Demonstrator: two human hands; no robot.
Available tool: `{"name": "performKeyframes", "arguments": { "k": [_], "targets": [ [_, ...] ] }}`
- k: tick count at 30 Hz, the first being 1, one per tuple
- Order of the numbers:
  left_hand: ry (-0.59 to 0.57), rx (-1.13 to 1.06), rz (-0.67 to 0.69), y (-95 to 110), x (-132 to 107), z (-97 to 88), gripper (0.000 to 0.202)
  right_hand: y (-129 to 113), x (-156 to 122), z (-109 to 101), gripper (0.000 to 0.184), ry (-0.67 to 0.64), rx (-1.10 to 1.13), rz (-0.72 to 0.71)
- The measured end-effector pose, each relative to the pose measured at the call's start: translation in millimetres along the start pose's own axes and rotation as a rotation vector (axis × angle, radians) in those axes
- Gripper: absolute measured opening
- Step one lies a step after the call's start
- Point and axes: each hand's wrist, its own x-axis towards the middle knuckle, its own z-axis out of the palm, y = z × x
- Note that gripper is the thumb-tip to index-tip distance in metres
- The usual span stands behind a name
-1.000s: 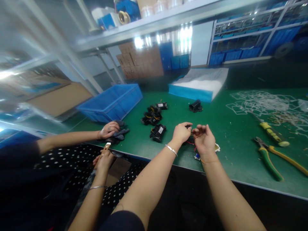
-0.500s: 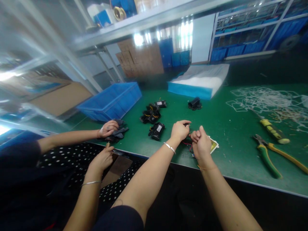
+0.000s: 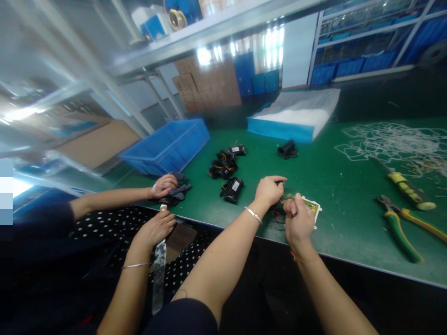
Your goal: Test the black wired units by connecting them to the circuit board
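My left hand and my right hand meet over the near edge of the green table. Both pinch thin red and yellow wires of a small part; the part itself is mostly hidden by my fingers. Under my right hand lies a small white-edged board. A black part with a white label sits just left of my left hand. More black parts lie in a cluster behind it, and one lies apart.
A co-worker at my left rests one hand on dark cloth and holds a strip with the other. A blue bin, a blue tray with white sheets, green-handled pliers, a yellow-handled tool, wire scraps.
My right hand has closed into a fist on the wires and shifted slightly nearer. The co-worker's near hand now pulls a long strip downward. The view has drifted a little.
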Motion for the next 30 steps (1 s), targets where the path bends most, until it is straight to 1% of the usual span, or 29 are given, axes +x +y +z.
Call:
{"name": "performKeyframes", "arguments": {
  "k": [8,13,17,21,23,25,28,30],
  "targets": [
    [-0.043,-0.013,0.014,8.3,-1.3,5.3,0.028,-9.8,-4.1,-9.4,0.048,-0.002,-0.036,-0.039],
    [-0.032,0.016,0.034,11.5,-4.0,8.7,0.027,-13.7,-8.1,-12.9,0.048,0.001,-0.022,-0.031],
    [-0.046,0.048,0.066,13.8,-5.8,9.2,0.028,-20.0,-6.3,-15.4,0.048,0.004,0.017,-0.001],
    [-0.071,0.130,0.131,15.6,-8.5,8.7,0.030,-29.6,8.1,-24.4,0.046,0.028,0.038,0.116],
    [-0.098,0.183,0.152,17.0,-10.5,8.5,0.031,-34.0,19.0,-33.4,0.041,0.051,0.055,0.194],
    [-0.150,0.227,0.140,19.0,-11.5,8.2,0.033,-36.6,31.6,-43.9,0.036,0.080,0.086,0.243],
    [-0.258,0.260,0.092,20.8,-9.1,7.8,0.035,-36.3,50.2,-54.6,0.040,0.170,0.068,0.233],
    [-0.306,0.276,0.071,20.8,-5.8,7.8,0.041,-34.8,57.6,-53.4,0.038,0.243,-0.027,0.187]
  ]
}}
